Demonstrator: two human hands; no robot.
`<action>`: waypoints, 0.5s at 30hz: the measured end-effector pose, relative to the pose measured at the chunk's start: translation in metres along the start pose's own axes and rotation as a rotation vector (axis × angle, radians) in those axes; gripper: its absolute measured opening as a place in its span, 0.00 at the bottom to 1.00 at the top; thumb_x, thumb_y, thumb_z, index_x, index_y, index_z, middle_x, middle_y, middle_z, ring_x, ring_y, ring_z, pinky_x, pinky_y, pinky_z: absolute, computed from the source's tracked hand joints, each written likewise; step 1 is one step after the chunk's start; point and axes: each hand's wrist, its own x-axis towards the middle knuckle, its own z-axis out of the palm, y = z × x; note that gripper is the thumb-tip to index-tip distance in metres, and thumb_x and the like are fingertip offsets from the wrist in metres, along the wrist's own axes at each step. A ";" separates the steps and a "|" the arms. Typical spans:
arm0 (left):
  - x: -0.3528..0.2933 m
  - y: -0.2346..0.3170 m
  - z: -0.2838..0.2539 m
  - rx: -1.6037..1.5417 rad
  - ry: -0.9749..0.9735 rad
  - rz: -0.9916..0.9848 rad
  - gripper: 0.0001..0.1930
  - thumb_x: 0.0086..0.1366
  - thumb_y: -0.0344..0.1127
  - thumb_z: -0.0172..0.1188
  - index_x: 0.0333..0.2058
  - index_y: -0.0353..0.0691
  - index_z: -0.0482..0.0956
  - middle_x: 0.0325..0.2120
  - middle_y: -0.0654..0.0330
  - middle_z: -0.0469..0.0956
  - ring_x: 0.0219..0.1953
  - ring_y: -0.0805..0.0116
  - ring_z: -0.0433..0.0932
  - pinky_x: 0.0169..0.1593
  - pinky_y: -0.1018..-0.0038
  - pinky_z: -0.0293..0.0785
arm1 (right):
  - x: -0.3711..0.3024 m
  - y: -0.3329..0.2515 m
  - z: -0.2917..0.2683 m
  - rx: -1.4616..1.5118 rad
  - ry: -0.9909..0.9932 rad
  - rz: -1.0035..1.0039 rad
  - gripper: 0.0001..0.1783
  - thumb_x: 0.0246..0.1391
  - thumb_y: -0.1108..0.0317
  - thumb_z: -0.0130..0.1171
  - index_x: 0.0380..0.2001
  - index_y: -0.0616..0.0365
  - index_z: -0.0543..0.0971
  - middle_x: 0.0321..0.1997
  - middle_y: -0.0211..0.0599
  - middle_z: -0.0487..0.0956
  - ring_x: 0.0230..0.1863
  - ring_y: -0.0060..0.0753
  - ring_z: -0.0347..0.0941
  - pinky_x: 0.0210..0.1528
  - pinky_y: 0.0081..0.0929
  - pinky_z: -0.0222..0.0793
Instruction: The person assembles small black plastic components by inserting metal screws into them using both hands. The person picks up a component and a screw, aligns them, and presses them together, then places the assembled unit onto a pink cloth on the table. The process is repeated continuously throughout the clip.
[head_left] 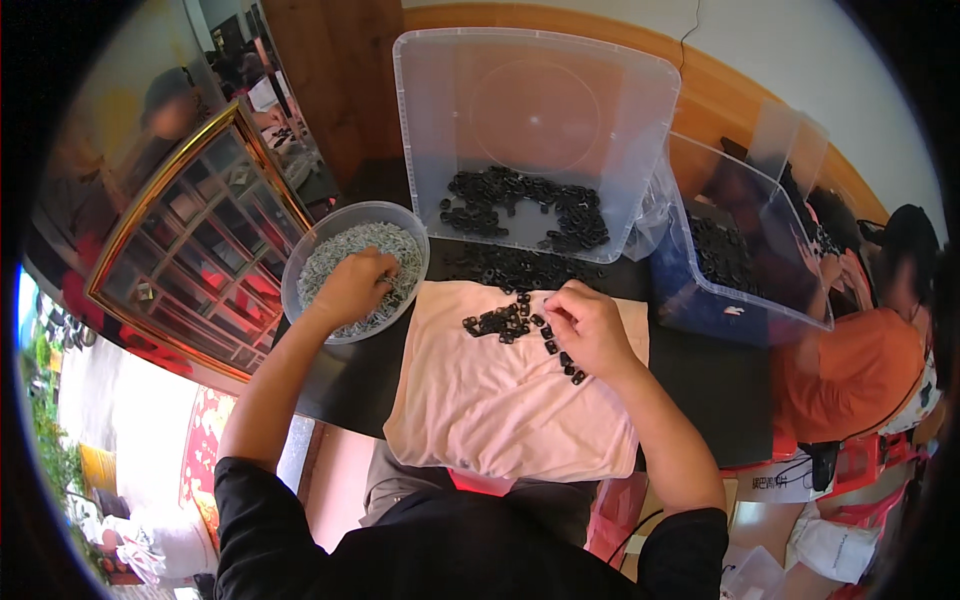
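My left hand (pixel 356 286) reaches into a round clear bowl (pixel 291 290) on the left, its bent fingertips among many small grey metallic pieces (pixel 345 245), probably nails or screws. What those fingers hold is hidden. Over a pale peach cloth (pixel 480 400), my right hand (pixel 590 325) has its thumb and fingers pinched together; anything between them is too small to make out. Beside it a short row of small black pieces with holes (pixel 564 358) runs down the cloth. Left of that hand lies a loose cluster of the same black pieces (pixel 503 322).
A large clear plastic bin (pixel 530 110) tipped toward me holds more black pieces, which spill onto the dark table (pixel 705 400). To the right stands another clear bin (pixel 745 300) of black parts. A person in an orange top (pixel 850 375) works there. A gold-framed glass panel (pixel 200 230) stands left.
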 end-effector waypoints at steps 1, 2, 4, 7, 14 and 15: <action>-0.001 -0.004 0.000 -0.001 0.002 -0.005 0.12 0.55 0.34 0.57 0.39 0.41 0.72 0.38 0.46 0.69 0.36 0.45 0.74 0.42 0.58 0.70 | -0.001 0.000 0.002 -0.037 -0.021 -0.022 0.02 0.44 0.75 0.57 0.25 0.59 0.74 0.26 0.38 0.72 0.27 0.43 0.72 0.28 0.33 0.67; -0.003 -0.009 0.001 -0.001 0.004 -0.011 0.12 0.55 0.34 0.58 0.39 0.42 0.72 0.37 0.47 0.69 0.36 0.45 0.74 0.42 0.58 0.70 | -0.001 0.000 0.006 -0.081 -0.024 -0.060 0.03 0.44 0.75 0.57 0.25 0.59 0.75 0.27 0.37 0.72 0.28 0.42 0.72 0.29 0.33 0.67; 0.002 0.002 0.001 0.020 0.016 -0.027 0.13 0.55 0.35 0.58 0.39 0.41 0.72 0.36 0.48 0.70 0.36 0.46 0.74 0.41 0.58 0.70 | -0.002 0.002 0.005 -0.198 -0.021 -0.128 0.04 0.42 0.75 0.57 0.27 0.58 0.75 0.29 0.36 0.72 0.31 0.40 0.71 0.31 0.34 0.68; -0.005 0.025 -0.006 0.079 0.023 -0.087 0.15 0.54 0.36 0.59 0.40 0.41 0.71 0.35 0.49 0.72 0.37 0.47 0.75 0.41 0.57 0.70 | -0.001 -0.007 0.003 -0.316 -0.154 -0.155 0.09 0.39 0.75 0.59 0.29 0.58 0.78 0.33 0.31 0.73 0.37 0.36 0.69 0.35 0.31 0.69; -0.003 0.007 0.012 0.012 0.083 -0.043 0.14 0.52 0.36 0.60 0.37 0.39 0.72 0.33 0.48 0.74 0.37 0.45 0.74 0.40 0.56 0.70 | -0.003 -0.012 0.014 -0.458 -0.276 -0.108 0.09 0.37 0.72 0.62 0.27 0.56 0.78 0.32 0.29 0.72 0.39 0.35 0.68 0.36 0.32 0.68; -0.001 0.005 0.012 -0.004 0.093 -0.035 0.13 0.52 0.35 0.60 0.36 0.39 0.72 0.31 0.48 0.75 0.36 0.45 0.74 0.40 0.56 0.69 | -0.003 -0.012 0.014 -0.470 -0.270 -0.105 0.08 0.37 0.71 0.62 0.27 0.56 0.78 0.31 0.30 0.72 0.38 0.35 0.68 0.35 0.32 0.68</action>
